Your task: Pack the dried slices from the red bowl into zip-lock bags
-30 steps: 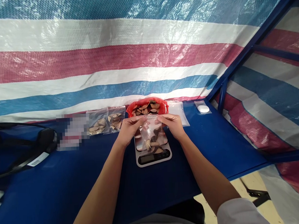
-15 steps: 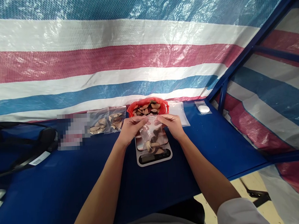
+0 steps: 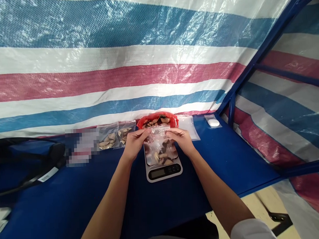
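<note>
Between my two hands a clear zip bag point(image 3: 160, 147) is held by its top corners, with several brown and pale dried slices at its bottom. My left hand point(image 3: 135, 142) pinches the left corner and my right hand point(image 3: 180, 138) pinches the right one. Under the bag is a white kitchen scale point(image 3: 164, 177) with a shiny plate and a dark display; I cannot tell whether the bag rests on it. Just behind the hands, a red plastic bag point(image 3: 172, 116) stands open, full of similar slices.
Left of the red bag lie two filled zip bags point(image 3: 109, 137). Clear bags point(image 3: 191, 127) lie to its right, then a white rounded case point(image 3: 213, 122) on a small bag. A black strapped item point(image 3: 49, 166) is at far left. A striped sheet point(image 3: 120, 77) walls the blue table's back.
The view has tilted up slightly. The bag now hangs flatter and further back over the scale, uncovering more of the display. Both hands keep their pinch on its top.
</note>
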A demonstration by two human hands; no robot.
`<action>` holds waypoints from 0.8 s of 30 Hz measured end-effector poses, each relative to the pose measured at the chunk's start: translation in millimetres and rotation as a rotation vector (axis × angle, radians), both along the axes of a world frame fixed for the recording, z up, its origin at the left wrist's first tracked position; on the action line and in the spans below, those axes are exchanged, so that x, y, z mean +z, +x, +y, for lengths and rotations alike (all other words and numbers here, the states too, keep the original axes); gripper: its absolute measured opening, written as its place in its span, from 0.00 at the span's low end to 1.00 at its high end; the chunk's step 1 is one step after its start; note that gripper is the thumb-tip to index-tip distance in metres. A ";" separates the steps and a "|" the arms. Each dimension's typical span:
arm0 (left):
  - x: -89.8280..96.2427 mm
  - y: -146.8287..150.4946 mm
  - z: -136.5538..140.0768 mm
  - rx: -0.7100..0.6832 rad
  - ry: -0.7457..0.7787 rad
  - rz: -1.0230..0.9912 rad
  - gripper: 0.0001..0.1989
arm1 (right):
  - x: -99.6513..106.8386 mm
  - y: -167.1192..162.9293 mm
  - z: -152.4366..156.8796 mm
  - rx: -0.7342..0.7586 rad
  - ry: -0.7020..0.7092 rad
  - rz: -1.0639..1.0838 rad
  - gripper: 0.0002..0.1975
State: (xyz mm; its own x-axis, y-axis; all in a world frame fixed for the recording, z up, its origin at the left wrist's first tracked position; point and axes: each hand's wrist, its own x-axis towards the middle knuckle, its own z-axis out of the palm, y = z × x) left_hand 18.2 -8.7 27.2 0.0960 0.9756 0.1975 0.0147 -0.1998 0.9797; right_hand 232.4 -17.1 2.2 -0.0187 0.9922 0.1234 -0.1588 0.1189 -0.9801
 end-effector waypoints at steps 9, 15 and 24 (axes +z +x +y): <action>4.4 -31.9 -3.1 0.043 0.145 0.224 0.19 | 0.3 -14.8 -3.8 0.077 -0.036 -0.163 0.15; -1.0 -86.3 -6.4 0.287 0.386 0.457 0.16 | 7.8 -29.8 3.6 0.046 -0.003 -0.186 0.17; -27.3 -133.5 3.8 0.526 0.513 0.711 0.17 | 29.6 -87.9 31.5 0.145 0.062 -0.167 0.17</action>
